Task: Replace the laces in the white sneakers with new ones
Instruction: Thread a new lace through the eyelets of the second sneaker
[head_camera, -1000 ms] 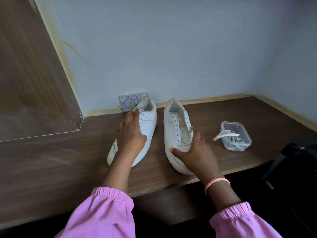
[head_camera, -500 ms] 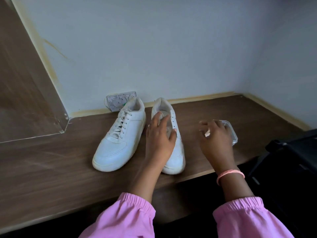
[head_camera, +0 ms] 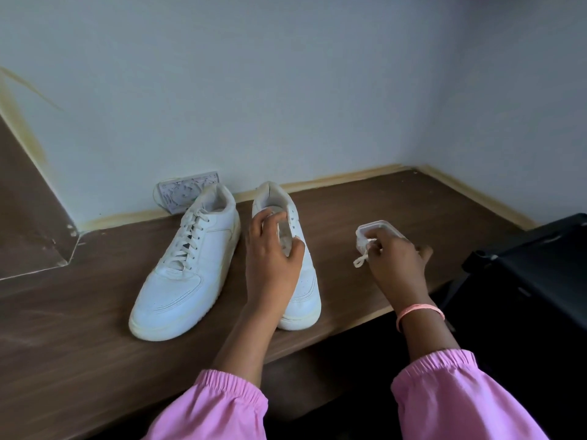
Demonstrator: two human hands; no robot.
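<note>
Two white sneakers stand side by side on the brown wooden shelf [head_camera: 79, 319], toes toward me. The left sneaker [head_camera: 187, 268] is laced with a white lace. The right sneaker [head_camera: 301, 281] shows bare eyelets. My left hand [head_camera: 273, 258] lies over its tongue, fingers curved around the upper. My right hand [head_camera: 397, 265] pinches a white lace [head_camera: 360, 260] at the small clear plastic container [head_camera: 371, 228], most of which my hand hides.
A white wall socket plate [head_camera: 184, 188] leans behind the left sneaker. Pale walls meet in a corner at the back right. A black object [head_camera: 533, 265] juts in at the right, beside the shelf's front edge.
My left hand moved from the left sneaker to the right one. My right hand left the right sneaker, reached the container and took hold of a lace. The view shifted right.
</note>
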